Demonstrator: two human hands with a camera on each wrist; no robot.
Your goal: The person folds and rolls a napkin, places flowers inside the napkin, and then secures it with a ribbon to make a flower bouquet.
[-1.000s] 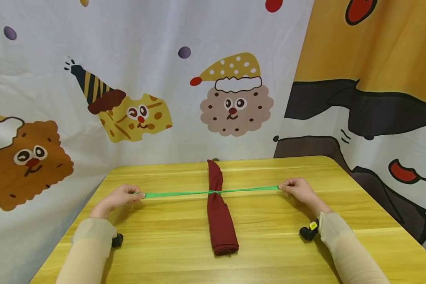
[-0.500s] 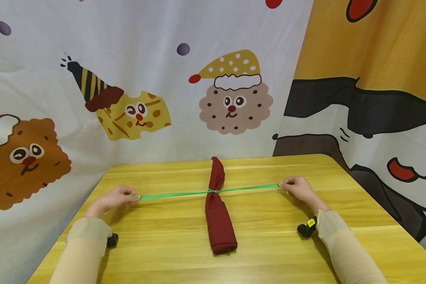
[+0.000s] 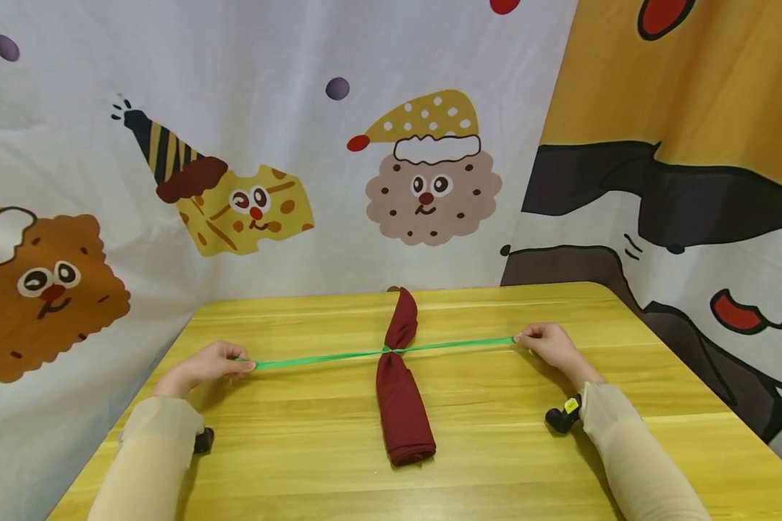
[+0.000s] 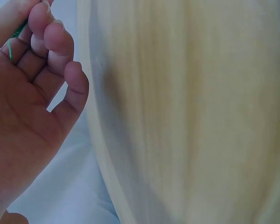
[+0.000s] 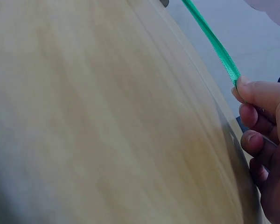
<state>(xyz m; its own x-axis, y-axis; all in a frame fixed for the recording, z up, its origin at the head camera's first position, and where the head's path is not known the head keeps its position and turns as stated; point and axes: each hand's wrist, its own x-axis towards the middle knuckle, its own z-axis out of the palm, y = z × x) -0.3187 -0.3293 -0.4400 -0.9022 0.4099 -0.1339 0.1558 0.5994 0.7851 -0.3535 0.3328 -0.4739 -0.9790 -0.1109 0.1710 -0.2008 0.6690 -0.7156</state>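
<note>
A dark red folded cloth [image 3: 405,412] lies lengthwise at the middle of the table, cinched narrow at its waist. Round that waist goes a green ribbon [image 3: 313,359], crossed there and drawn taut to both sides. My left hand [image 3: 216,363] pinches the ribbon's left end between thumb and fingers; the left wrist view shows only a bit of green among the curled fingers [image 4: 56,39]. On the other side, my right hand [image 3: 550,344] pinches the right end. In the right wrist view the green ribbon [image 5: 217,44] runs up and away from thumb and forefinger.
The wooden table [image 3: 287,449] has a light yellow grain and rounded far corners. Behind it hangs a white curtain [image 3: 267,58] printed with cartoon cookies and cheese. A small black wrist camera [image 3: 562,416] sits at the right cuff, another black device [image 3: 203,440] at the left.
My left hand has drawn slightly outward to the left with its ribbon end. The cloth's far end has swung to the right, bending at the waist. The right hand has barely moved.
</note>
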